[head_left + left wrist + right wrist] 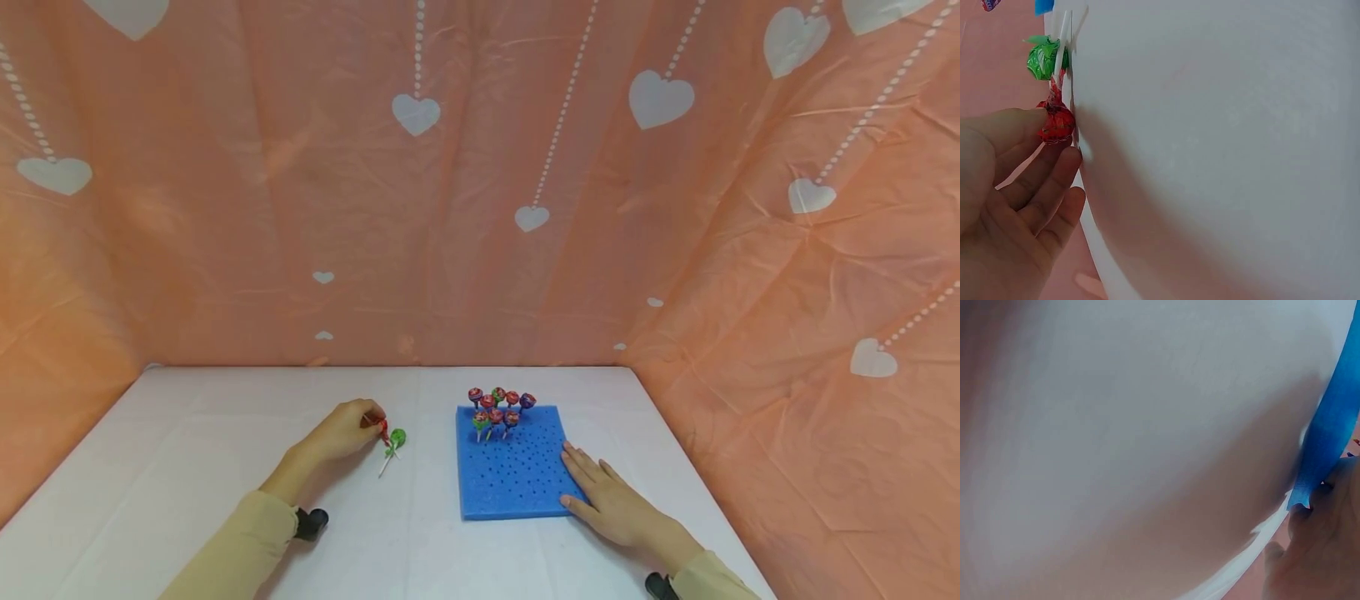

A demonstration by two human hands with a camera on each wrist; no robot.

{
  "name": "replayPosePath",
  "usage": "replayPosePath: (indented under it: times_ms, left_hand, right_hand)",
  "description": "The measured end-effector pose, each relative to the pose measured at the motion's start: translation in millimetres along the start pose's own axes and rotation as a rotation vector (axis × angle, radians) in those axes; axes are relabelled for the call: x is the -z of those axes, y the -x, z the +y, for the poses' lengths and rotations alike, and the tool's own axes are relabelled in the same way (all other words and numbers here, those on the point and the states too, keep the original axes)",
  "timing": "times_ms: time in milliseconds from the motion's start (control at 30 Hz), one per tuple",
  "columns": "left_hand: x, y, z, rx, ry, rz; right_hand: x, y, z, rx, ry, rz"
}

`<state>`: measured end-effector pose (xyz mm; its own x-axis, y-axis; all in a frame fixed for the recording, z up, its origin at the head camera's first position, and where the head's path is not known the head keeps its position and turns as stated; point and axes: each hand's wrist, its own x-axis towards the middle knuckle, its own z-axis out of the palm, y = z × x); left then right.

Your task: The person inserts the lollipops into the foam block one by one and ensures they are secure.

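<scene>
My left hand pinches a red-wrapped lollipop by its round head between thumb and fingers, low over the white table. Its white stick points away from the palm. Just beyond it is a green-wrapped lollipop, and the two sticks overlap in the head view. My right hand rests on the right edge of a blue foam board dotted with small holes, its fingers extended. Several lollipops with red, purple and green wrappers stand upright in rows at the board's far left part.
The board lies flat on the white-covered table, right of the middle. An orange curtain with white hearts hangs behind the table and along its sides. Each wrist carries a small black device.
</scene>
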<state>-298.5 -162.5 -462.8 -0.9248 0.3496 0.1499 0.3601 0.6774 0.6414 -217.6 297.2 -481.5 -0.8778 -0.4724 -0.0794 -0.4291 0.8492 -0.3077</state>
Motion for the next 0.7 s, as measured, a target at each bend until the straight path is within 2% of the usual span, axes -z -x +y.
replayPosePath:
  times_ms: [400,700]
  left_hand:
    - [0.0,0.7,-5.4,-0.036,0.008,0.025]
    - [8.3,6.0,4.4,0.003,0.045,0.055]
  right_hand:
    - [-0.5,-0.7,0.6,-0.003,0.002,-0.003]
    - [-1.3,-0.6,1.5,-0.001,0.007,0.003]
